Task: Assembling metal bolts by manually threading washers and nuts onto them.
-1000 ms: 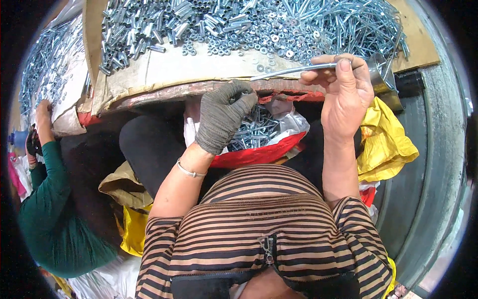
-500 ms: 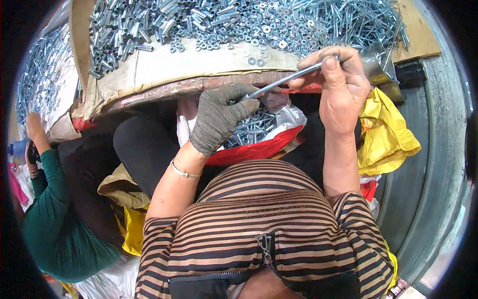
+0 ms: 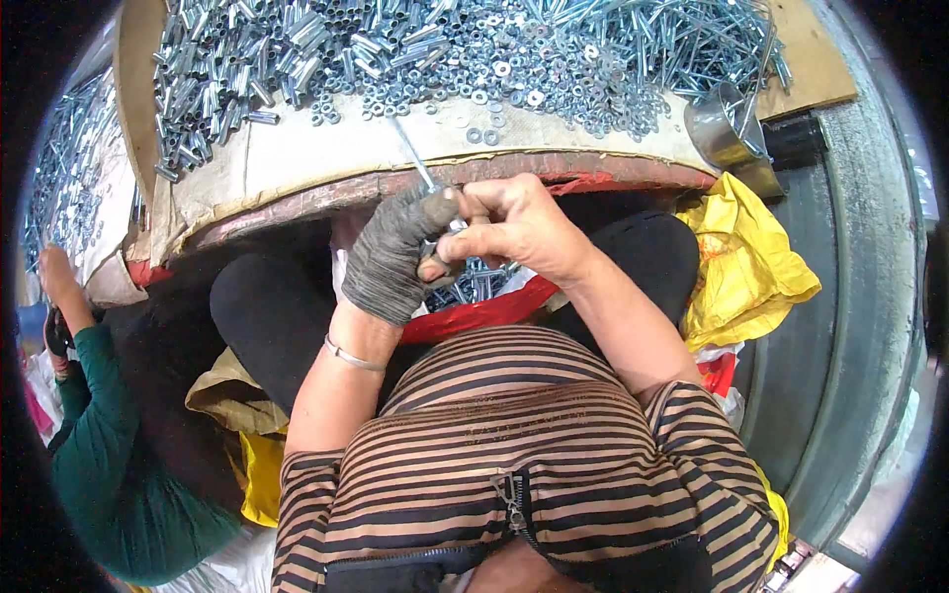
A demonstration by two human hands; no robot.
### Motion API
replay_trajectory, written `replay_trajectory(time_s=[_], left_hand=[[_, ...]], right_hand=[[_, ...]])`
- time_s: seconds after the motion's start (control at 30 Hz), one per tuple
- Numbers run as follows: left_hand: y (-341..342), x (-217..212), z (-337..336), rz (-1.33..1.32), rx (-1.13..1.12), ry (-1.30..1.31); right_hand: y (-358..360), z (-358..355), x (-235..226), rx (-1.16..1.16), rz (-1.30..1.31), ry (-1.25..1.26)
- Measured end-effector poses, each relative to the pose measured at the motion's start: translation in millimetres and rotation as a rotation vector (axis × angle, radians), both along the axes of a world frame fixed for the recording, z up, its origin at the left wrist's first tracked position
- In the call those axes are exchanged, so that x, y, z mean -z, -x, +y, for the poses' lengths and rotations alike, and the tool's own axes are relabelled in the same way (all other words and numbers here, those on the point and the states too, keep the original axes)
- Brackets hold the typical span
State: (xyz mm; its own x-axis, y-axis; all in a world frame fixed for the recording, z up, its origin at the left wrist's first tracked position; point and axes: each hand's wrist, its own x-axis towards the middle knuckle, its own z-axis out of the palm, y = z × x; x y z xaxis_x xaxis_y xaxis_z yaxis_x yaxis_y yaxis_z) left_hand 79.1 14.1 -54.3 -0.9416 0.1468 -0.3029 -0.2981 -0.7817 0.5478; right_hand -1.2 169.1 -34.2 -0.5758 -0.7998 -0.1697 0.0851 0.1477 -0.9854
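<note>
Metal rod (image 3: 412, 154): projecting from the gloved grip and slanting up and leftward, its far end showing over the pale surface (image 3: 287, 138), its near end being hidden by fingers.
Left hand (image 3: 381, 262): wearing a grey glove; its fingers are clamping the rod.
Right hand (image 3: 529, 229): working bare just beside the left fingertips, its thumb and forefinger bending toward each other; whether they are gripping anything, one cannot tell.
Red-edged bag (image 3: 479, 316): lying open beneath both hands and holding metal pieces.
Surface, left to right: short tubes (image 3: 297, 59), washers and nuts (image 3: 484, 97) and long rods (image 3: 682, 49) are lying in heaps.
Right side: a metal cylinder (image 3: 722, 128) is resting near a yellow sack (image 3: 756, 267).
Far left: a co-worker's hand (image 3: 61, 277) is reaching beside another heap.
</note>
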Motion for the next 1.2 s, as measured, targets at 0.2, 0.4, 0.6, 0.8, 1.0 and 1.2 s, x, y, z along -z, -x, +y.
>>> replay_trajectory(time_s=[0.2,0.4,0.6,0.8,1.0,1.2], left_hand=[[5.9,-4.1,-14.2,0.059,-0.084,0.394],[9.1,-6.3,-9.3,0.083,-0.075,0.529],[10.2,-0.8,-8.5,0.02,-0.137,0.494],[10.6,-2.5,-15.9,0.044,-0.159,0.496],[9.2,-2.9,-22.1,0.043,-0.183,0.436],[13.8,3.5,-25.7,0.043,-0.219,0.355]], right_hand=[[14.9,-5.7,-6.6,0.177,0.019,-0.022],[59.9,-9.3,19.2,0.25,1.209,-0.46],[70.1,-45.7,18.0,0.352,1.218,-0.431],[87.4,-72.1,25.2,0.143,1.338,-0.617],[83.5,-48.1,5.7,0.241,0.489,-0.29],[60.7,-62.4,6.8,0.108,1.144,-0.744]])
